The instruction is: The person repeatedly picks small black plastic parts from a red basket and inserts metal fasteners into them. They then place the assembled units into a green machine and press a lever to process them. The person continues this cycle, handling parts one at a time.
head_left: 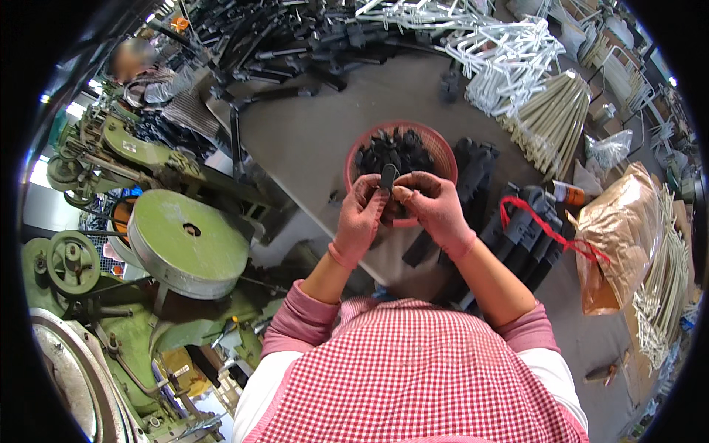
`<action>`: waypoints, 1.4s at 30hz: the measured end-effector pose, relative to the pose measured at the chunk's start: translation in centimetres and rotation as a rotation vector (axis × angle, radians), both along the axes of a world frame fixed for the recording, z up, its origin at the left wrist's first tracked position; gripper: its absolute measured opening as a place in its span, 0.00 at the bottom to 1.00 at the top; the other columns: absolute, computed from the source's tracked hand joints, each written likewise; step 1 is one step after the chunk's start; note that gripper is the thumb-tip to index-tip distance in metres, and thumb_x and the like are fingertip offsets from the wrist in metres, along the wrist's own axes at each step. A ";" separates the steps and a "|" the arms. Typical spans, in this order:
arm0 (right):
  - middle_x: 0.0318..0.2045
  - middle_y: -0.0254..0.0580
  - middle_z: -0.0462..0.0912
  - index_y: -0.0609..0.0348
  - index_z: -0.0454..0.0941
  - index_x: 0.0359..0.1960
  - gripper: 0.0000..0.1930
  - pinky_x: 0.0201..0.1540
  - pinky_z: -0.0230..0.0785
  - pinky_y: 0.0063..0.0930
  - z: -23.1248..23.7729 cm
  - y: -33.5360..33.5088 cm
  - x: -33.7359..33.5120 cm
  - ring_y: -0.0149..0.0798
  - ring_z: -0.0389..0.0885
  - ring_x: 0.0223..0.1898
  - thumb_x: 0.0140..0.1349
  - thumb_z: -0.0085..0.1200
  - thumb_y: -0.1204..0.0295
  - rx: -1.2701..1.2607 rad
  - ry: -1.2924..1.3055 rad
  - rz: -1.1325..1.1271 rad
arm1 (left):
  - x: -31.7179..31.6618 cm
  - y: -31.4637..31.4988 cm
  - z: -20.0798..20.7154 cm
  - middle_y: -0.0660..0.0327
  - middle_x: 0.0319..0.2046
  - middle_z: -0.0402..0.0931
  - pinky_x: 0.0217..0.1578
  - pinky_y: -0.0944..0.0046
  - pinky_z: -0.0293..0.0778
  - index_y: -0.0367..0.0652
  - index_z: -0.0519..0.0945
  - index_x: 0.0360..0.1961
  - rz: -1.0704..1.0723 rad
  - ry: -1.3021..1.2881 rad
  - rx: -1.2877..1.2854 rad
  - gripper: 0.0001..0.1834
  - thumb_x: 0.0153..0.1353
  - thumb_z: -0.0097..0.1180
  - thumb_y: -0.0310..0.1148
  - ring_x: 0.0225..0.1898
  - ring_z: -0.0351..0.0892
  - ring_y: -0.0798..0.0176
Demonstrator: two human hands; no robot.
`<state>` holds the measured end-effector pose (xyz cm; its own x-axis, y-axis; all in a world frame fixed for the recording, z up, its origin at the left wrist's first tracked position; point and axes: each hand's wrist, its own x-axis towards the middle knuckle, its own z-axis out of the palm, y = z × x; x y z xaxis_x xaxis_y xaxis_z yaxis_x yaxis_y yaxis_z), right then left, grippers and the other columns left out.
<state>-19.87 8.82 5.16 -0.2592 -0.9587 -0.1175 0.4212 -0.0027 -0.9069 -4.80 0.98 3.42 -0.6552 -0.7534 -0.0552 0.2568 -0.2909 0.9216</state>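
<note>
Both my hands wear pinkish work gloves with darkened fingertips and meet over the near part of a red plastic basket [444, 145]. Between the thumb and fingers of my left hand [360, 220] is a small black oblong part [388, 174], held upright. My right hand [439, 210] is pinched close beside that part; whatever its fingertips grip is too small to make out. Several black pieces [413, 150] of a similar dark colour fill the basket.
Black bars and fittings [310, 55] pile at the table's far side, with white metal brackets [509, 63] and beige rods [548, 122] to their right. A red strap [543, 221] lies over black parts near a brown bag [620, 236]. Green machinery [188, 244] stands left; a person [159, 88] sits beyond.
</note>
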 end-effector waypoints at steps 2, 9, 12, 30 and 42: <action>0.34 0.33 0.82 0.69 0.81 0.43 0.10 0.41 0.78 0.20 -0.3 1.4 0.2 0.24 0.79 0.35 0.64 0.59 0.74 0.029 0.004 0.067 | 1.6 1.5 -0.6 0.66 0.31 0.77 0.28 0.74 0.72 0.42 0.72 0.47 -0.048 -0.046 -0.033 0.06 0.73 0.49 0.29 0.28 0.75 0.75; 0.30 0.35 0.82 0.68 0.83 0.43 0.10 0.36 0.71 0.22 -5.1 6.0 6.2 0.25 0.76 0.31 0.63 0.58 0.73 0.341 0.224 0.138 | 8.2 6.4 -6.3 0.63 0.30 0.77 0.28 0.72 0.72 0.41 0.70 0.49 -0.089 -0.235 0.187 0.07 0.72 0.47 0.28 0.28 0.75 0.73; 0.36 0.49 0.85 0.69 0.80 0.47 0.18 0.46 0.74 0.30 -7.8 6.9 7.5 0.38 0.83 0.38 0.57 0.61 0.70 0.260 0.398 0.299 | 9.3 7.1 -10.1 0.60 0.34 0.77 0.29 0.72 0.73 0.41 0.68 0.57 -0.021 -0.193 0.418 0.15 0.71 0.48 0.26 0.26 0.75 0.72; 0.39 0.45 0.84 0.61 0.78 0.46 0.13 0.40 0.74 0.31 -17.4 3.4 5.9 0.41 0.82 0.37 0.63 0.56 0.69 0.629 0.187 0.077 | 7.7 -6.6 -17.4 0.58 0.34 0.80 0.34 0.56 0.78 0.49 0.80 0.46 -0.263 -0.672 -1.378 0.14 0.57 0.60 0.33 0.34 0.82 0.53; 0.39 0.35 0.80 0.57 0.76 0.44 0.10 0.23 0.64 0.13 -7.7 9.1 -1.4 0.23 0.76 0.31 0.71 0.51 0.65 0.169 -0.676 -0.214 | -10.2 -5.0 -15.8 0.51 0.41 0.84 0.46 0.52 0.79 0.48 0.83 0.43 -0.631 -1.241 -1.322 0.12 0.63 0.53 0.38 0.44 0.84 0.48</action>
<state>-21.22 17.90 -2.56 -0.2576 -0.8497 -0.4601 0.8956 -0.0313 -0.4437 -14.98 -4.03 -12.35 -0.8588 -0.4051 -0.3137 -0.4677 0.8697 0.1576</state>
